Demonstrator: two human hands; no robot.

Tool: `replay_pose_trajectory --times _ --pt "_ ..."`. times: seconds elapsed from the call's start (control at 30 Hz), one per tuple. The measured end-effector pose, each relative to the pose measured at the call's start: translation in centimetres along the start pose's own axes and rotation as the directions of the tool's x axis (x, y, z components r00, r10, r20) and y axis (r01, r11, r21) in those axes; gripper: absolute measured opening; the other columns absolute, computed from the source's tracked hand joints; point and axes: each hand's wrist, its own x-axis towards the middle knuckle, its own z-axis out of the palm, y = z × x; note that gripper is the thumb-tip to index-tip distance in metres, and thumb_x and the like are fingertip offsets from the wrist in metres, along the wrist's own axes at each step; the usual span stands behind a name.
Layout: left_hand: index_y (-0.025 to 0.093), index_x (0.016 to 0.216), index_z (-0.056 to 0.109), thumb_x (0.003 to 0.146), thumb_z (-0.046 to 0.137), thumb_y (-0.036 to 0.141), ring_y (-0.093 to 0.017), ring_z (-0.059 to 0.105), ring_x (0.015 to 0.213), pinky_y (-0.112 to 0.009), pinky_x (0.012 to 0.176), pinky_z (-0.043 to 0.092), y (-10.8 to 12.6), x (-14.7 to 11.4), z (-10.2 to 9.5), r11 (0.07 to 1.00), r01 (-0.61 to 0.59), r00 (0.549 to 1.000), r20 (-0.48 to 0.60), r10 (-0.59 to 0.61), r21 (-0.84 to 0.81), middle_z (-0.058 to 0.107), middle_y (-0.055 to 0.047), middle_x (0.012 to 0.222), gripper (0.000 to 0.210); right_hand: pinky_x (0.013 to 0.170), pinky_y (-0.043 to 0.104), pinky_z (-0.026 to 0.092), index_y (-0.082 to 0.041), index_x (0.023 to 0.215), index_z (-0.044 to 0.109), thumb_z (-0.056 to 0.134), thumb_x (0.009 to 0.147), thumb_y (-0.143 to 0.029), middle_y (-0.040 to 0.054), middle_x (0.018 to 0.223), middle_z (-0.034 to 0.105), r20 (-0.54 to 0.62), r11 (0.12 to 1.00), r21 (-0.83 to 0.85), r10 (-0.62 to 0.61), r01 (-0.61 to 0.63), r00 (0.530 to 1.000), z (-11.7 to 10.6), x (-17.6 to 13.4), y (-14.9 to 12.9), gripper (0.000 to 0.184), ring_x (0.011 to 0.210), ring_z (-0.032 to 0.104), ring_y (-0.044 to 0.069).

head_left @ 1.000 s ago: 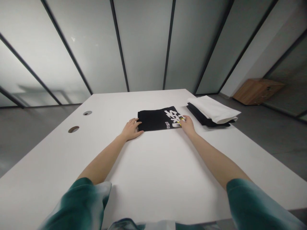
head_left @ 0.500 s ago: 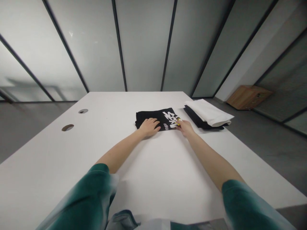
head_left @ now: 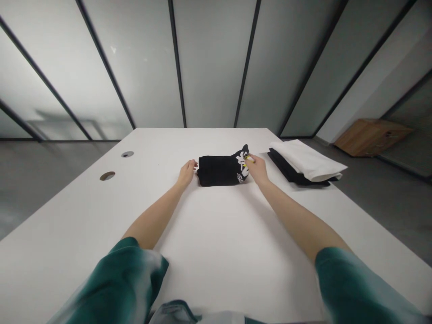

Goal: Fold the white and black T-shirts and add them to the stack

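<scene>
A folded black garment [head_left: 218, 171] with white lettering and a bit of yellow in its print lies on the white table [head_left: 216, 234]. At its right end, my right hand [head_left: 257, 168] is closed on the printed edge, and that end is raised and bent up. My left hand [head_left: 187, 173] is at the opposite end, just off the left edge, with its fingers lightly curled and somewhat apart. Whether its fingertips touch the cloth is hard to see.
To the right, a folded white cloth [head_left: 307, 159] rests on a folded black cloth [head_left: 286, 173] near the table's edge. Two round holes [head_left: 107, 176] pierce the tabletop at the left. A wooden cabinet [head_left: 371, 137] stands on the floor by the frosted glass wall [head_left: 212, 67].
My left hand has come off the top of the black garment and moved to its left edge. My right hand has lifted the printed end, which now curls up. The view has shifted slightly left.
</scene>
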Motion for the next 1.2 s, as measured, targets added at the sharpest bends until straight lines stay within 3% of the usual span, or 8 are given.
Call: replay_pose_trajectory --times 0.2,0.47,0.77,0.9,0.97,1.07,1.13,1.2 --pt "0.016 0.086 0.067 0.088 0.029 0.072 -0.022 0.066 0.082 -0.036 0.077 0.053 -1.3 -0.4 -0.3 0.992 0.088 0.996 0.007 -0.087 -0.093 0.073 -0.013 0.094 0.068 0.107 0.039 0.043 -0.015 0.109 0.072 0.051 0.081 -0.016 0.0123 0.132 0.065 0.274 0.860 -0.321 -0.316 0.396 0.909 5.7 -2.7 -4.1 0.035 0.124 0.058 0.026" --pt "0.015 0.082 0.071 0.089 0.031 0.070 -0.024 0.070 0.085 -0.036 0.083 0.055 -1.2 -0.4 -0.2 0.992 0.112 0.989 0.104 -0.105 -0.061 0.076 -0.013 0.088 0.068 0.088 0.034 0.050 -0.019 0.117 0.069 0.041 0.097 -0.021 0.0112 0.111 0.074 0.543 0.701 -0.558 -0.097 0.444 0.834 9.1 -7.7 -6.4 0.034 0.102 0.069 0.025" --pt "0.014 0.087 0.068 0.090 0.036 0.067 -0.023 0.070 0.085 -0.035 0.082 0.055 -0.9 -0.6 -0.2 0.987 0.143 0.985 0.109 -0.135 -0.071 0.075 -0.013 0.087 0.062 0.095 0.040 0.049 -0.018 0.134 0.059 0.044 0.098 -0.026 0.0138 0.127 0.068 0.596 0.732 -0.502 -0.094 0.461 0.798 9.5 -8.5 -6.5 0.040 0.111 0.066 0.028" --pt "0.016 0.116 0.063 0.088 0.053 0.052 -0.021 0.069 0.090 -0.036 0.086 0.054 -0.7 -1.3 -0.4 0.992 -0.015 0.997 0.080 0.005 0.126 0.071 -0.012 0.110 0.047 0.107 0.039 0.043 -0.017 0.148 0.044 0.059 0.090 -0.025 0.0154 0.145 0.054 0.655 0.885 -0.177 -0.220 0.431 0.723 10.0 -8.5 -5.0 0.061 0.127 0.057 0.024" --pt "0.017 0.130 0.056 0.085 0.058 0.044 -0.023 0.066 0.101 -0.039 0.093 0.052 -0.5 -1.7 -0.3 0.965 -0.134 0.989 0.096 0.115 0.224 0.063 -0.014 0.127 0.052 0.105 0.038 0.045 -0.020 0.145 0.047 0.058 0.091 -0.029 0.0133 0.138 0.061 0.606 0.950 0.015 -0.258 0.313 0.753 9.8 -7.3 -4.2 0.056 0.123 0.060 0.021" --pt "0.018 0.135 0.054 0.086 0.058 0.038 -0.027 0.054 0.125 -0.044 0.108 0.042 -0.2 -2.2 -0.2 0.888 -0.321 0.943 0.195 0.269 0.330 0.055 -0.015 0.139 0.053 0.096 0.037 0.050 -0.020 0.129 0.060 0.044 0.097 -0.031 0.0098 0.117 0.072 0.444 0.984 0.103 -0.174 0.143 0.879 8.5 -4.6 -3.1 0.038 0.106 0.068 0.019" --pt "0.019 0.135 0.056 0.086 0.058 0.036 -0.028 0.046 0.134 -0.047 0.115 0.035 -0.2 -2.3 -0.1 0.839 -0.397 0.911 0.274 0.309 0.373 0.053 -0.014 0.142 0.052 0.097 0.038 0.050 -0.018 0.121 0.065 0.043 0.096 -0.030 0.0089 0.111 0.073 0.384 0.985 -0.004 -0.158 0.172 0.910 7.2 -3.4 -2.2 0.035 0.104 0.067 0.020" --pt "0.019 0.137 0.055 0.084 0.060 0.034 -0.029 0.043 0.138 -0.047 0.118 0.031 -0.3 -2.2 -0.1 0.820 -0.421 0.893 0.337 0.299 0.389 0.050 -0.013 0.147 0.056 0.104 0.042 0.045 -0.018 0.122 0.065 0.050 0.093 -0.031 0.0109 0.123 0.069 0.438 0.938 -0.156 -0.214 0.308 0.873 5.8 -3.2 -1.2 0.035 0.116 0.062 0.023"
